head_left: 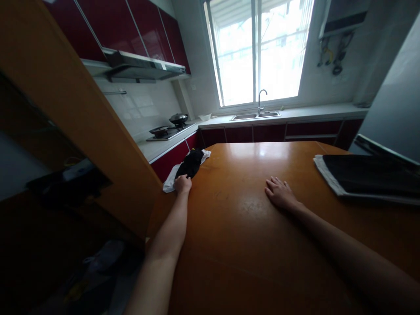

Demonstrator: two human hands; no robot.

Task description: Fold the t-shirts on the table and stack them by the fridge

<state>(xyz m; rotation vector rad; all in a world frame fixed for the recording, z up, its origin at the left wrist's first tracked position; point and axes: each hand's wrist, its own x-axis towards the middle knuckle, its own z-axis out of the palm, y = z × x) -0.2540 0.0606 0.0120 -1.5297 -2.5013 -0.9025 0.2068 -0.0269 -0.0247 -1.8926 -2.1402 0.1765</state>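
Observation:
At the left edge of the wooden table (243, 245), my left hand (183, 183) is closed on the near end of a crumpled black and white cloth (192, 162). Part of the cloth hangs at the table's edge. My right hand (278, 192) lies palm down on the tabletop right of the middle, fingers spread, holding nothing. Farther right lies a flat, dark folded cloth with a light border (367, 175), apart from my right hand.
Beyond the table are a counter with a sink (256, 116), and a stove with a lidded pan (179, 118). A wooden partition (98, 118) stands close on the left. A pale appliance (393, 96) stands at the right.

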